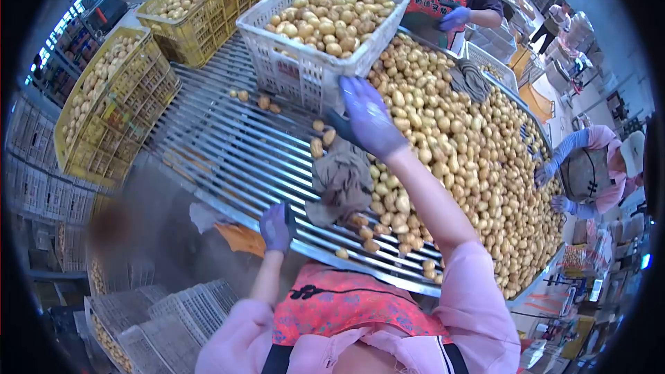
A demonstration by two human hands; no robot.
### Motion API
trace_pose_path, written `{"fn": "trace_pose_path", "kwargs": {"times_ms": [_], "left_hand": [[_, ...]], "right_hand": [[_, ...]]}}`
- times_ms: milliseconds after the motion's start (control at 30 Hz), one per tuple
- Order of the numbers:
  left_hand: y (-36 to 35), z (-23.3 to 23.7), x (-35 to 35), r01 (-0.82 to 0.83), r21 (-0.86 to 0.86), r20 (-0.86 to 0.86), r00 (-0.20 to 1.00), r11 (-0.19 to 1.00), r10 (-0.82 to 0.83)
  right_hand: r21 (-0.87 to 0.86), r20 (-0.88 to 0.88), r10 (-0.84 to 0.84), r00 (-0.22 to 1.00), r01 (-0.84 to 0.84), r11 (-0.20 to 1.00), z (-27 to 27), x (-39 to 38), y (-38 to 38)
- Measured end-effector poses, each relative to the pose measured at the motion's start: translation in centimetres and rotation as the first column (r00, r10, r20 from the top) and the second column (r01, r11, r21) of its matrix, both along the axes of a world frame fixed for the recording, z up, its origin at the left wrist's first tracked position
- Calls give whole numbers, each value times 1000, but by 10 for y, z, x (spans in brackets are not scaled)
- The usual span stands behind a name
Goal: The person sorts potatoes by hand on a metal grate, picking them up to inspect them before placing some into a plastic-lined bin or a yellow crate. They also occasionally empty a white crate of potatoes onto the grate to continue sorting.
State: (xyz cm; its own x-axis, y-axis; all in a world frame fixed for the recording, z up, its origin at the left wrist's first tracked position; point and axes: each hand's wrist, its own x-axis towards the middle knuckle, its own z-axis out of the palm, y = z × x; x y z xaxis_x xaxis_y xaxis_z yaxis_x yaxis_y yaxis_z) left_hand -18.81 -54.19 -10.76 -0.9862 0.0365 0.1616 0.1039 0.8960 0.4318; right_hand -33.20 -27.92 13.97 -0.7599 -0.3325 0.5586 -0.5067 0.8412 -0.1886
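Note:
A white plastic crate (298,73) full of potatoes stands on the slatted metal table (228,138). My right hand (374,121), in a purple glove, reaches to the crate's near right corner. Its fingers are stretched out, with a dark patch at the thumb side. Below it, a crumpled grey-brown cloth (343,180) lies on the slats beside a few loose potatoes (316,147). My left hand (276,228), also gloved, is at the table's near edge. Its fingers look curled beside something dark, which I cannot make out.
A large heap of potatoes (471,166) covers the table's right side. Yellow crates of potatoes (114,111) stand along the left. One co-worker's gloved hand (455,19) is beyond the heap; another person (596,173) reaches in from the right. Stacked crates (173,332) stand lower left.

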Motion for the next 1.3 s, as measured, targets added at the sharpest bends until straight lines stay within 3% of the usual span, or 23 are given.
{"fn": "trace_pose_path", "kwargs": {"times_ms": [33, 267, 300, 333, 367, 400, 433, 467, 533, 633, 700, 767, 800, 833, 900, 933, 967, 1067, 1133, 1167, 1200, 1233, 1300], "left_hand": [[0, -13, 4, 6, 1, -90, 996, 1000, -6], [6, 7, 2, -52, -10, 39, 998, 999, 52], [7, 2, 0, -60, 19, 45, 997, 998, 59], [5, -11, 1, -58, 36, -63, 996, 998, 60], [12, 17, -5, -48, -36, -67, 997, 998, 45], [8, 5, -2, -55, -35, -65, 996, 998, 53], [4, -9, 1, -75, -31, -69, 995, 997, 73], [3, -13, 0, -61, -60, -20, 998, 996, 60], [8, -1, 1, -80, -19, -17, 997, 997, 80], [27, 26, -2, -212, 80, 26, 977, 974, 210], [5, 0, -3, -150, 250, 75, 988, 956, 136], [13, 6, -1, -265, 143, 103, 962, 954, 252], [15, 19, 0, -217, -33, 177, 960, 976, 219], [5, 2, 0, -189, -41, 176, 965, 981, 194], [-30, -49, -3, -305, 342, 179, 950, 889, 257], [4, 4, -2, -274, 74, 215, 943, 959, 253], [6, 5, -3, -257, 69, 208, 949, 964, 239], [-3, -4, -8, -181, -34, 138, 973, 983, 184], [-10, -13, -27, -239, 238, 159, 966, 941, 205], [-5, -5, -36, -309, 432, 160, 951, 847, 265], [2, 4, -45, -352, 602, 155, 932, 717, 327], [5, 16, -64, -292, 661, 121, 951, 691, 286], [34, 56, -105, -114, 813, 0, 981, 571, 196]], "right_hand": [[7, -43, 49, 998, -48, 999, 9, -37, -23], [-31, 551, -92, 830, 130, 991, 13, -244, -114], [187, 554, 103, 826, -244, 952, 15, -259, -106], [356, 611, 275, 742, -568, 742, 11, -272, -99], [-285, 867, 344, 361, -208, 936, -17, -290, -100], [-438, 872, 436, 220, -43, 898, -26, -291, -103], [-427, 884, 381, 270, 140, 893, -7, -269, -100], [-398, 893, 374, 250, 50, 916, -26, -291, -100], [-297, 826, 258, 501, -2, 955, 17, -245, -93], [-198, 639, 203, 742, -96, 975, -30, -279, -122], [-283, 619, 177, 765, 7, 959, -28, -268, -114], [-420, 544, 228, 808, 27, 907, -28, -262, -104], [-239, 483, 270, 833, -171, 956, -15, -234, -74], [-501, 428, 254, 867, -5, 865, -52, -262, -98], [-477, 528, 318, 787, -34, 878, -12, -186, -22], [-504, 574, 358, 737, -26, 863, 8, -145, 15], [-547, 607, 392, 691, 6, 837, 23, -114, 44], [-547, 373, 271, 887, -26, 837, -16, -91, 86], [-634, 348, 358, 866, -64, 771, -25, -57, 135], [-672, 20, 292, 956, -203, 712, -78, -82, 133], [-638, 424, 408, 809, -53, 768, -35, -49, 155], [-660, 508, 450, 734, -4, 752, -24, -35, 161], [-652, 317, 396, 862, -105, 751, -38, -29, 161]]}}
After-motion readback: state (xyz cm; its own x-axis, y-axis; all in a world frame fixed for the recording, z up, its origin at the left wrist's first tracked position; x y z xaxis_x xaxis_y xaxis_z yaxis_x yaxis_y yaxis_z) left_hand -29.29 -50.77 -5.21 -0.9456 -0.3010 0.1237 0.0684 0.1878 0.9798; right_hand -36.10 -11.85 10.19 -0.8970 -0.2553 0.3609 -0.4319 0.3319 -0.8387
